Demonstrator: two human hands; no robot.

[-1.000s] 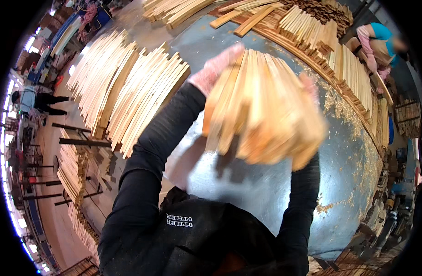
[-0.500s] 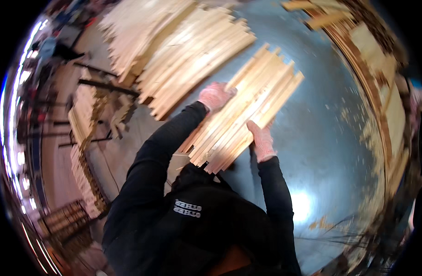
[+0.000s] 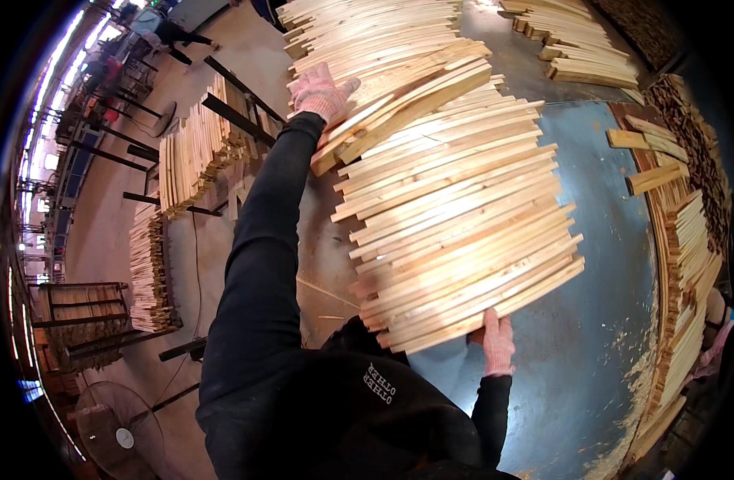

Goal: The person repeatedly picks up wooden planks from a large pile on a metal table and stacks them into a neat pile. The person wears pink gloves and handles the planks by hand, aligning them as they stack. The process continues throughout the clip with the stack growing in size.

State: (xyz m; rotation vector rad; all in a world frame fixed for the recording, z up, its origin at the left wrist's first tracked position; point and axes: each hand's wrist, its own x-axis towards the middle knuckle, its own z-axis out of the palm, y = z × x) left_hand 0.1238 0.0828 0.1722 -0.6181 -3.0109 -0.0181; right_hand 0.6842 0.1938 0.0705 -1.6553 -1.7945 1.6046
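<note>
My left hand, in a pink-and-white work glove, is open with fingers spread, resting at the left ends of wooden strips on the far side. Just right of it, several thicker wooden pieces lie slanted on top of the strips. A broad row of pale wooden strips lies side by side in front of me, their ends uneven. My right hand, gloved alike, touches the near edge of this row with its fingers stretched out. Part of its fingers is hidden.
The row lies on a blue-grey tabletop with sawdust along its right side. More strips are stacked at the right and far right. On the left stand metal racks with wooden strips and a round fan. A person is at the far left.
The bundle of strips that both hands held now lies with the row on the table. My left hand has moved up and left, my right hand down and slightly right. The view has turned.
</note>
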